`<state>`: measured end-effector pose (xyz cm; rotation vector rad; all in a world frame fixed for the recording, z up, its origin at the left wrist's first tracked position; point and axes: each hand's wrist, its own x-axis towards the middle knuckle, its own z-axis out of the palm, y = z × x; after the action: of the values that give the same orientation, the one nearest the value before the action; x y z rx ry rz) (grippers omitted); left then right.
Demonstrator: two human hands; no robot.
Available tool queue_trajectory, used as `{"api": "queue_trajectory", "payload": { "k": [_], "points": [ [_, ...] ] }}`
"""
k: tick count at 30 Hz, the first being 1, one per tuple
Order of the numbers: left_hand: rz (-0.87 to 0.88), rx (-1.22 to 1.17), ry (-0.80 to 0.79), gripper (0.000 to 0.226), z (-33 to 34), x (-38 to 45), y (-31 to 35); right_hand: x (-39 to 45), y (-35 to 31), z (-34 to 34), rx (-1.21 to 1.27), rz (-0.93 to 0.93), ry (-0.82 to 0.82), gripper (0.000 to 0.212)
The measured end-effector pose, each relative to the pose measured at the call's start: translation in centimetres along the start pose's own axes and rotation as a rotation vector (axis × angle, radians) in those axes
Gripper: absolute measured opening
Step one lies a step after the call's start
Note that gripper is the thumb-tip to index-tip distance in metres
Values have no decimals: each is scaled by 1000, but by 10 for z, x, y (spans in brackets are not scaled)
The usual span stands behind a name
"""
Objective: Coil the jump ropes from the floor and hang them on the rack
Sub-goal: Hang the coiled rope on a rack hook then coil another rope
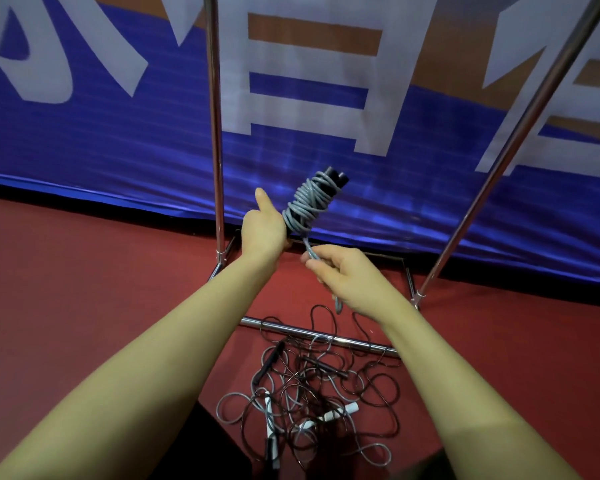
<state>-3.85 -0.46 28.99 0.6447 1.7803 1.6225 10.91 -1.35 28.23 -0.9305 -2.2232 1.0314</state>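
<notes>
My left hand [262, 230] grips the two black handles of a grey jump rope [310, 199], held tilted up to the right, with the grey cord wound around them in many turns. Its thumb sticks up. Just below and to the right, my right hand [343, 271] pinches the loose grey tail of that cord, which hangs down past my wrist. A tangled pile of jump ropes [312, 389], black and grey cords with black and white handles, lies on the red floor below my arms. The chrome rack [216, 133] stands behind my hands, its uprights rising left and right.
The rack's low bar [347, 341] runs across the floor over the top of the tangled pile. A blue, orange and white banner [118, 140] hangs right behind the rack. Bare red floor [84, 271] spreads to the left and right.
</notes>
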Motion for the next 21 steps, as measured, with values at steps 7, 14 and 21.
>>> {"api": "queue_trajectory", "payload": {
  "k": [7, 14, 21],
  "points": [
    [94, 335, 95, 64, -6, 7, -3, -2, -11, 9, -62, -51, -53, 16],
    [388, 779, 168, 44, -7, -1, -8, -5, -12, 12, -170, -129, -81, 12],
    [746, 1035, 53, 35, -9, -3, -14, -5, -7, -5, -386, -274, 131, 16]
  ]
}}
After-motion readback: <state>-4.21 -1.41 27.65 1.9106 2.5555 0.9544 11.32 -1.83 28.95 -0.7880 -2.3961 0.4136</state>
